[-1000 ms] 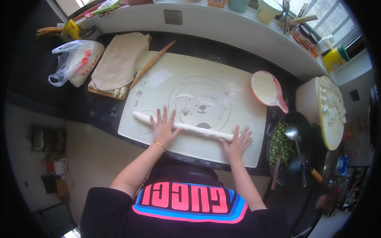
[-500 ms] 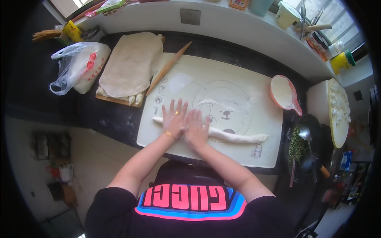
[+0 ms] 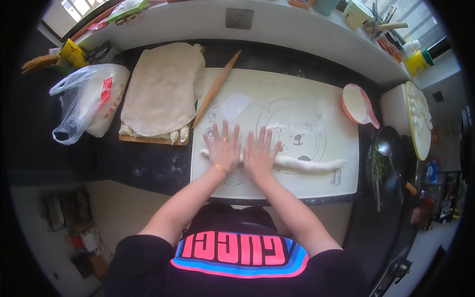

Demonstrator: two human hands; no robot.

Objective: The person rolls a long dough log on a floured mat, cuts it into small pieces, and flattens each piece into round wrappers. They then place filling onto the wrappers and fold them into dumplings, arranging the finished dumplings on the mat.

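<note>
A long white rope of dough [image 3: 310,164] lies crosswise on a pale silicone mat [image 3: 326,190] printed with a bear. Flat on the dough's left part is my left hand [image 3: 223,151], its fingers spread, with a ring and a bracelet showing. Beside it my right hand [image 3: 260,154] presses on the same rope, fingers stretched forward and apart. The dough under both palms is hidden; a short tip sticks out left of my left hand, and a longer length runs off to the right. Loose flour [image 3: 282,129] is scattered beyond my hands.
A tapered wooden rolling pin [image 3: 217,88] rests on the mat's left edge. Left of it, a dough sheet [image 3: 161,91] covers pieces on a wooden board. Farther left stands a plastic bag [image 3: 101,99]. Right are a pink flour scoop [image 3: 357,105] and a pan of chopped greens [image 3: 380,166].
My hands have moved a little apart and their fingers have spread. The view has shifted, so the mat sits slightly farther right. The dough rope still lies under my palms.
</note>
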